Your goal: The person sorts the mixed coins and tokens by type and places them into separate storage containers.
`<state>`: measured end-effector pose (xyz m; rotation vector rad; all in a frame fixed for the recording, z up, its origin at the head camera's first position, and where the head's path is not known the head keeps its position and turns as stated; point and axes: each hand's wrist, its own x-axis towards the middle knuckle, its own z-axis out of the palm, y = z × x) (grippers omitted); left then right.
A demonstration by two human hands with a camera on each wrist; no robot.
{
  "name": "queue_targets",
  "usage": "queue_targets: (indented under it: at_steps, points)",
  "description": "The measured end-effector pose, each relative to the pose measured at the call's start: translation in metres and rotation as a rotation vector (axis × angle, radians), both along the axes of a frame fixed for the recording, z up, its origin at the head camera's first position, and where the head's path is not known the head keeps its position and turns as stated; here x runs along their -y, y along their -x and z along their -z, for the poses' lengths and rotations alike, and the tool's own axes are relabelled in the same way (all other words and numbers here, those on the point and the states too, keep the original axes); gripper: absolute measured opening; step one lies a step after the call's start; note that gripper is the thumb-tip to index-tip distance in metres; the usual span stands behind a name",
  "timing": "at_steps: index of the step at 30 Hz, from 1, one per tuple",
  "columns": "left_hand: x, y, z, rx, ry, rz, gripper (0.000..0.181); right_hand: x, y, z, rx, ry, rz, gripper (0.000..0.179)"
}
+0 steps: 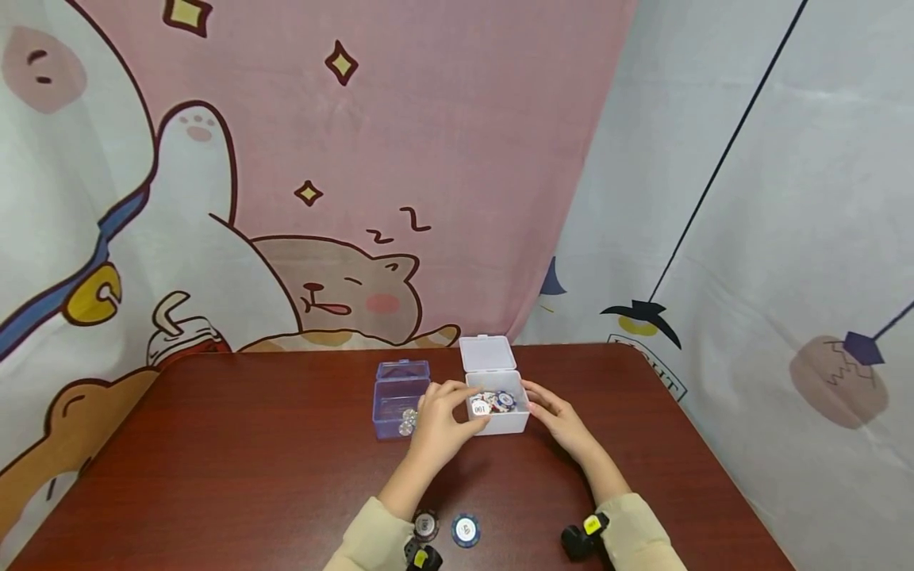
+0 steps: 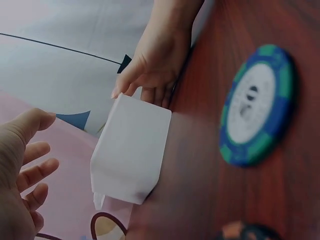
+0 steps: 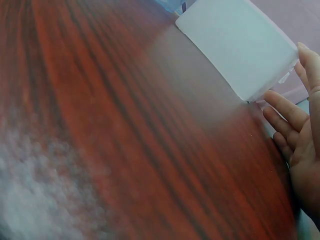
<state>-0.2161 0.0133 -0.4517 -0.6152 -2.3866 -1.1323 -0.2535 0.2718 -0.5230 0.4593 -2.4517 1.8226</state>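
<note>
A white plastic box (image 1: 503, 424) stands on the table with its lid (image 1: 488, 354) raised at the back. Poker chips (image 1: 504, 401) lie inside, one printed 100. My left hand (image 1: 441, 422) hovers by the box's left front, thumb and fingers spread apart; in the left wrist view the left hand (image 2: 20, 165) has nothing between its fingers. At the box's right side, my right hand (image 1: 567, 424) rests its fingertips against the wall. In the right wrist view, the fingers (image 3: 287, 112) of that hand are loosely extended beside the box.
An open blue translucent box (image 1: 386, 400) sits left of the white one, with clear faceted pieces (image 1: 408, 422) at its right, partly behind my left hand. Nearer me lie a blue chip (image 1: 466, 530) and a dark chip (image 1: 425, 525). Behind the table (image 1: 271, 460) hangs a printed cloth (image 1: 464, 159).
</note>
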Motion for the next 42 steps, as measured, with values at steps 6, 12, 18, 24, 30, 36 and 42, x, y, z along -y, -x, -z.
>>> queue_targets:
  at_steps: [6, 12, 18, 24, 30, 36, 42]
  points:
    - [0.014, -0.008, 0.001, -0.009, -0.048, -0.002, 0.041, 0.000, 0.000, -0.001, 0.011, -0.014, 0.002, 0.044]
    - [0.026, -0.015, 0.001, -0.009, -0.056, 0.000, 0.040, 0.000, -0.001, 0.000, 0.000, -0.016, -0.001, 0.044]
    - [0.036, -0.021, 0.002, -0.028, -0.039, 0.002, 0.041, 0.002, -0.003, -0.001, 0.009, -0.013, 0.014, 0.044]
    - [0.046, -0.025, 0.008, -0.014, -0.027, 0.002, 0.042, 0.002, -0.001, 0.000, 0.009, -0.011, 0.009, 0.044]
    - [0.058, -0.029, 0.017, 0.017, -0.007, -0.003, 0.043, 0.001, 0.000, 0.000, -0.005, -0.005, 0.002, 0.044]
    - [0.070, -0.031, 0.026, 0.053, -0.016, -0.003, 0.042, 0.001, -0.001, -0.001, 0.006, -0.017, 0.012, 0.044]
    - [0.080, -0.031, 0.036, 0.109, -0.029, 0.012, 0.042, 0.002, 0.000, -0.001, 0.017, -0.024, 0.018, 0.044]
